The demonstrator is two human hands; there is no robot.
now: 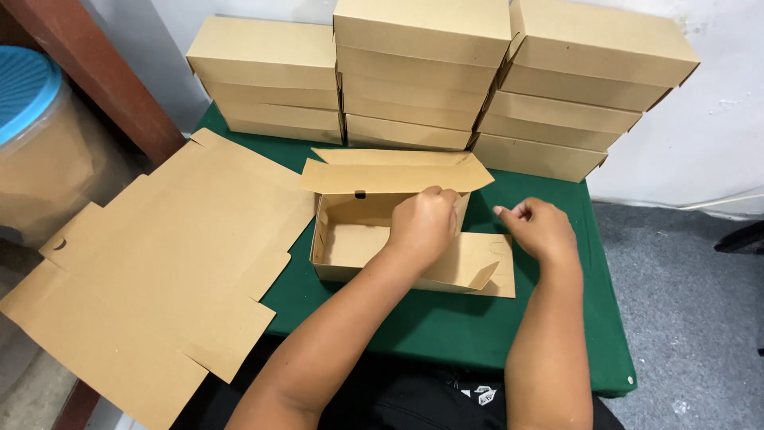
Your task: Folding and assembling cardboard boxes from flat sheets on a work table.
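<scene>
A half-folded brown cardboard box (350, 239) sits open on the green table (446, 326), its lid flap (394, 173) standing up at the back. My left hand (423, 225) reaches into the box and pinches the right end panel near the top. Just right of the box, my right hand (537, 229) hovers with fingers loosely curled toward that same end. Its grip on the cardboard is unclear. The front wall with a side tab (477, 267) lies below both hands.
Three stacks of finished brown boxes (418, 72) line the back of the table against the white wall. A pile of flat unfolded cardboard sheets (159, 271) overhangs the table's left edge. A clear tub with a blue lid (32, 143) stands at far left.
</scene>
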